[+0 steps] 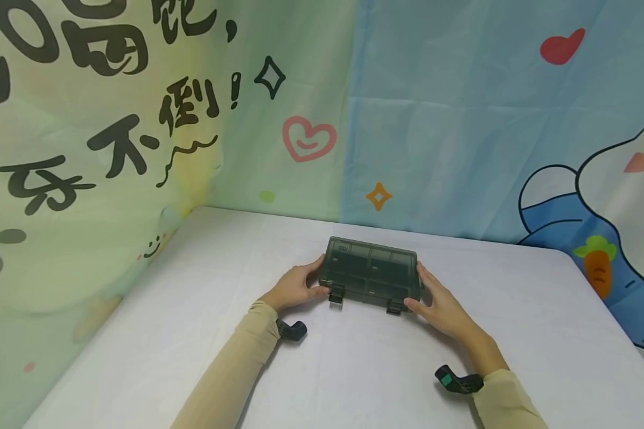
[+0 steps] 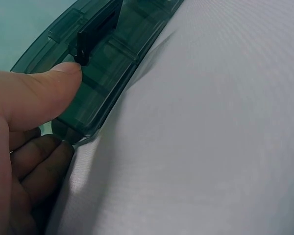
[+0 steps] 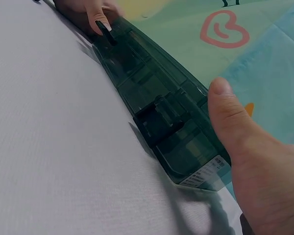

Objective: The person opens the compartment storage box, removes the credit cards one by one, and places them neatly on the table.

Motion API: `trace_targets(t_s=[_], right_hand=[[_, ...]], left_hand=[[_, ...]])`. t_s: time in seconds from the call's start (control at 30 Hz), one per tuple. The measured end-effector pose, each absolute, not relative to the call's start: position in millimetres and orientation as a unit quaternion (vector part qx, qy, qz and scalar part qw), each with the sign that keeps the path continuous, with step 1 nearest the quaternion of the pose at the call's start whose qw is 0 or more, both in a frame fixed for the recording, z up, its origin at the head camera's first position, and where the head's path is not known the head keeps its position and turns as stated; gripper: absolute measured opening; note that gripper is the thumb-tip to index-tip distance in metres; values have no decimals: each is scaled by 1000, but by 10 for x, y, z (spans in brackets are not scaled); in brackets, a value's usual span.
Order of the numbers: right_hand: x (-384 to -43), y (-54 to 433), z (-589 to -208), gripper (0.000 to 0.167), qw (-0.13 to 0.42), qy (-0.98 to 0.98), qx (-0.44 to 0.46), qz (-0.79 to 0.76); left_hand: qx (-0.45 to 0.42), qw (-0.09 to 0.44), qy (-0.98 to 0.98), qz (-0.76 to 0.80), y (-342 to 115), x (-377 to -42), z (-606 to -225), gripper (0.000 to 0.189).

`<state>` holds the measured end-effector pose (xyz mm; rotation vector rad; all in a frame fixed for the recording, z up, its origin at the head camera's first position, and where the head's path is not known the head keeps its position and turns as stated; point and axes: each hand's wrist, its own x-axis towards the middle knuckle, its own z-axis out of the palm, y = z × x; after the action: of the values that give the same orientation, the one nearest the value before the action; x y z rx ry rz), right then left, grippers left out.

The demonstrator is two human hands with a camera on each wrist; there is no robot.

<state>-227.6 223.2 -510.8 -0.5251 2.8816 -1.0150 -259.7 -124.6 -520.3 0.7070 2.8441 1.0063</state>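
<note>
A dark green see-through plastic compartment box [image 1: 372, 269] lies on the white table with its lid down. Two black latches [image 1: 394, 306] stick out from its front side. My left hand [image 1: 299, 286] grips the left end, the thumb at the front beside one latch [image 2: 95, 32] and the other fingers low around the corner. At the opposite end my right hand [image 1: 441, 304] holds the box, thumb at the front corner and fingers along the short side. In the right wrist view those fingers are hidden; a white barcode label [image 3: 204, 172] shows on the box's end.
The white tabletop [image 1: 343, 369] stretches around the box on all sides. Behind it hangs a printed cloth [image 1: 434, 131] with hearts, stars and lettering. Each wrist carries a small black device [image 1: 458, 381] close over the table.
</note>
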Motion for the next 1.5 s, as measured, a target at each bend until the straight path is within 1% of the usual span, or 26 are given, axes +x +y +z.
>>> trace_targets(t_s=[0.57, 0.9, 1.13, 1.5], right_hand=[[-2261, 2238, -5037, 85, 9, 934, -174, -312], [-2234, 2223, -4925, 78, 5, 936, -171, -306], [-2238, 2198, -4895, 77, 6, 938, -162, -307], [-2258, 2169, -4861, 71, 2, 940, -148, -306]], left_hand=[[241, 30, 910, 336, -1238, -2603, -5198, 84], [240, 27, 907, 346, -1226, -2588, -5179, 84], [239, 33, 903, 357, -1235, -2581, -5177, 84], [249, 17, 899, 360, -1252, -2586, -5191, 82]])
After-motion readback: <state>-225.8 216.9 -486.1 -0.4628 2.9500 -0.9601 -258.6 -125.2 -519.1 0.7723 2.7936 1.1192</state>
